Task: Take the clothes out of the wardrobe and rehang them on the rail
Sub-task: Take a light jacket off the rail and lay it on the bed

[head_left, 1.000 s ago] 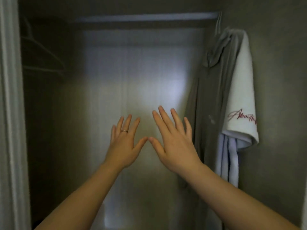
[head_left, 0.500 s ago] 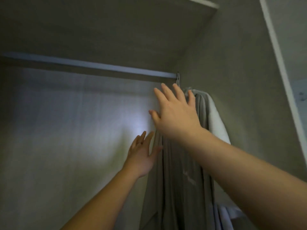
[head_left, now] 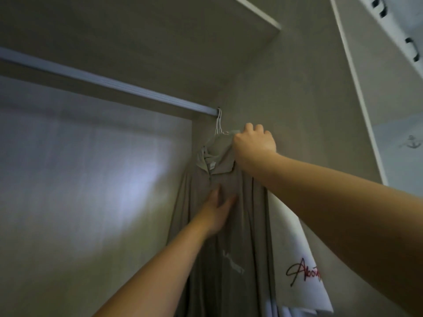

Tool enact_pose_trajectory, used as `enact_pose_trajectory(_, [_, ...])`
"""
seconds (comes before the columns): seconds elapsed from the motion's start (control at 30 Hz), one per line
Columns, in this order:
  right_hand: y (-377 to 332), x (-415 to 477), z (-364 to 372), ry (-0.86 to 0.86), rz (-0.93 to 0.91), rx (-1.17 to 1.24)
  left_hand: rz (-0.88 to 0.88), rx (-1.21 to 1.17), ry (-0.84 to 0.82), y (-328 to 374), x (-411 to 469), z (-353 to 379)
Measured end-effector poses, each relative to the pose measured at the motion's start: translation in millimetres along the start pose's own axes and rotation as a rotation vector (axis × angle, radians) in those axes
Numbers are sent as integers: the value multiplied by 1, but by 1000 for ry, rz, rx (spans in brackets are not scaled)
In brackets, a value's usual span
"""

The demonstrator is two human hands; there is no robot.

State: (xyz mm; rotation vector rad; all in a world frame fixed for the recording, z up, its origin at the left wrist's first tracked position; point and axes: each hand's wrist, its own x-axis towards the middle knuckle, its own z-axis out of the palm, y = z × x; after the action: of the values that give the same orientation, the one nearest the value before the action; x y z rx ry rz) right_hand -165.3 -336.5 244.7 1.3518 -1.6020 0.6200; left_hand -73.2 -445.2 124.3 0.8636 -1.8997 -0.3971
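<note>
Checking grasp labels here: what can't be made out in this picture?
Head view only.
- Right hand grips at the hangers; its fist hides whether one or both.
- Left hand on the grey garment: blurred, pinch or touch unclear.
- White garment: lettering cut by forearm.

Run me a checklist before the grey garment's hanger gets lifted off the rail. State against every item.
1. Right hand has its fingers curled round the hanger top: ok.
2. Left hand rests on the grey garment front to steady it: ok.
3. Hooks sit over the rail at its right end: ok.
4. Only the grey garment's hanger is in the grip, not the white garment's: cannot tell; two hooks lie close together.
5. Room above the rail to lift a hook clear: cannot tell.
</note>
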Motion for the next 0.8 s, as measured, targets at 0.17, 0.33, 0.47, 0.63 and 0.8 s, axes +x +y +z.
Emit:
enact_pose_trajectory(0.17, [-4,12,-6,12,5,128,18,28,-62,-5,3,9])
enact_pose_trajectory(0.33, [-9,16,-1,28,41,211,32,-9,-82,-9,4,7])
enact_pose_trajectory(0.47, [-8,21,1,25,168,438,31,2,-59,-10,3,0])
enact_pose_trajectory(0.63, [-10,27,-8,109,228,562,66,-11,-17,-9,5,-15])
enact_pose_trajectory(0.8, [2,23,-8,232,202,651,147,65,228,-10,8,-32])
